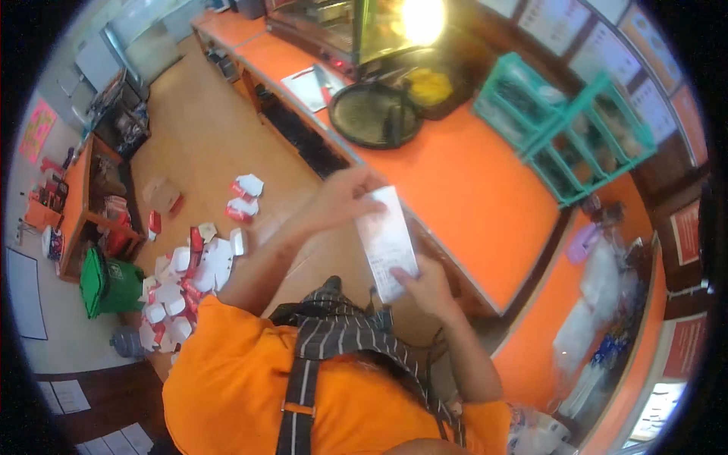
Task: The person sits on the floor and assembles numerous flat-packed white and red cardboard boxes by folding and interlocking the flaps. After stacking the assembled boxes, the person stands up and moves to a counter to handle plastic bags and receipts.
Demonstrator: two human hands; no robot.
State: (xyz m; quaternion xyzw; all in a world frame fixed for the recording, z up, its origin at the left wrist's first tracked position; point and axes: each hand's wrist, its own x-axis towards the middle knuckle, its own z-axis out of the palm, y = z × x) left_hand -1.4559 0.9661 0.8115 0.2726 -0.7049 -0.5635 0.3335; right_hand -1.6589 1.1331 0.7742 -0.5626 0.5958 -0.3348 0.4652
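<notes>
A long white paper receipt [388, 243] with faint print is stretched between my two hands, in front of my striped apron. My left hand [350, 196] pinches its upper end, the thumb lying on the paper's face. Lower down, my right hand [428, 288] grips the opposite end near its right edge, thumb on top. The fingers behind the paper are hidden. Just beyond the receipt runs the edge of an orange counter [470, 189], which neither hand appears to touch.
On the counter stand a round dark tray [375, 115], a lit glass display case [318, 38] and green divided baskets [565, 140]. Red and white food boxes [182, 284] are heaped at the left, near a green bin [106, 282]. Plastic bags [595, 292] lie on the right-hand counter.
</notes>
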